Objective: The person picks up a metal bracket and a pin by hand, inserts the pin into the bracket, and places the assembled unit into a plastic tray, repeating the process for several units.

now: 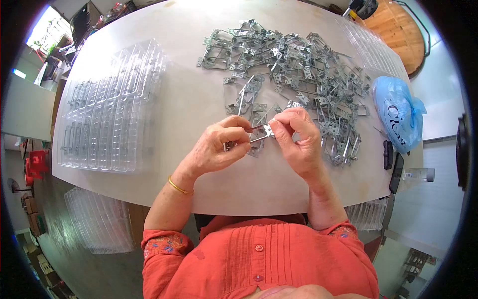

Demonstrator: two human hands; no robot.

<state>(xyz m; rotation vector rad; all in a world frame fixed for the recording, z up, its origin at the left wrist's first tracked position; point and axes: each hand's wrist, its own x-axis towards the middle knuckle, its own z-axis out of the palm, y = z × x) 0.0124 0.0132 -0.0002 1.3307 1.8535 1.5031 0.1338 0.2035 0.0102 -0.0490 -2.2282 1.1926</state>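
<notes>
Between my two hands, above the table's near part, is a small metal bracket piece [259, 136] with thin rods and a holed plate. My left hand [219, 144] grips its rod end, the fingers curled round it. The thumb and fingers of my right hand [296, 137] pinch the plate at the other end. Just beyond my hands lie a few loose metal parts [246, 94], and behind and to the right of them spreads a large heap of similar metal brackets [298, 65].
A stack of clear plastic trays [107, 114], partly filled with metal parts, stands at the left. At the right are a blue plastic bag [396, 112], a black phone [397, 173], a small black case [388, 154], a clear bottle [418, 174] and more clear trays [373, 47].
</notes>
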